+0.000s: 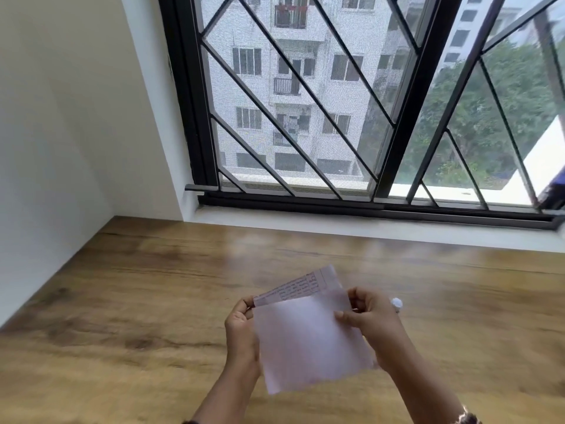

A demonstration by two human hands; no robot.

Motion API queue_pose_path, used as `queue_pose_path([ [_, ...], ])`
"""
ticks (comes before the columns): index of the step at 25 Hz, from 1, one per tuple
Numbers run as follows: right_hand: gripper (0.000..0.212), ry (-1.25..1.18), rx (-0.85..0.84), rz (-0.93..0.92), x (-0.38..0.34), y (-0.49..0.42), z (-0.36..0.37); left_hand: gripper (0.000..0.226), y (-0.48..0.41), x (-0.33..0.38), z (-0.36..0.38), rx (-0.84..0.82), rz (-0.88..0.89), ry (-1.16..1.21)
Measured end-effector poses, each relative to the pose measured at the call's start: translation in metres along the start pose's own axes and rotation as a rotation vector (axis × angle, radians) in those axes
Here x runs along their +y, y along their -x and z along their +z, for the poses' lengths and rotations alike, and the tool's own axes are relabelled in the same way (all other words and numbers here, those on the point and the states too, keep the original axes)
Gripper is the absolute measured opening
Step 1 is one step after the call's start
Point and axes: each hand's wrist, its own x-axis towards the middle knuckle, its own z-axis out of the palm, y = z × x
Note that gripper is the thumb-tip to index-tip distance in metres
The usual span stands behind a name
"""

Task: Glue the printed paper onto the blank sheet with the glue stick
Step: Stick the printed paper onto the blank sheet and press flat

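Fingers of both hands pinch the papers above the table (122,301): left hand (241,328) grips the printed paper (293,289), right hand (370,319) the blank sheet (305,341). Glue stick (396,303) lies just beyond the right hand.

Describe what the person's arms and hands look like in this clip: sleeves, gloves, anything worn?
Both hands are bare, with no gloves: the left hand and the right hand. Both forearms are uncovered as far as the frame shows. At the right wrist, by the bottom edge, a patterned dark band shows; whether it is a bangle or a cuff cannot be told. No rings or watch are discernible; the image is slightly blurred.
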Motion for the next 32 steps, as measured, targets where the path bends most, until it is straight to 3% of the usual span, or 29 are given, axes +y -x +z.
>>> queue_pose_path([
  [4, 0.027, 0.004, 0.086, -0.023, 0.001, -0.004, -0.004, 0.033, 0.003, 0.001, -0.001, -0.060, -0.043, 0.013],
  [8, 0.010, -0.161, 0.124, 0.031, -0.006, -0.009, -0.011, 0.031, 0.003, 0.002, 0.000, -0.091, -0.003, -0.038],
  [13, 0.032, -0.252, 0.153, 0.060, -0.012, -0.010, -0.015, 0.031, 0.004, 0.003, 0.001, -0.127, 0.020, -0.047],
  [23, 0.010, -0.221, 0.155, 0.099, -0.014, -0.011, -0.016, 0.032, 0.006, 0.006, 0.005, -0.132, 0.009, -0.038],
  [32, 0.008, -0.234, 0.151, 0.107, -0.012, -0.011, -0.017, 0.031, 0.008, 0.008, 0.005, -0.150, 0.022, -0.050],
])
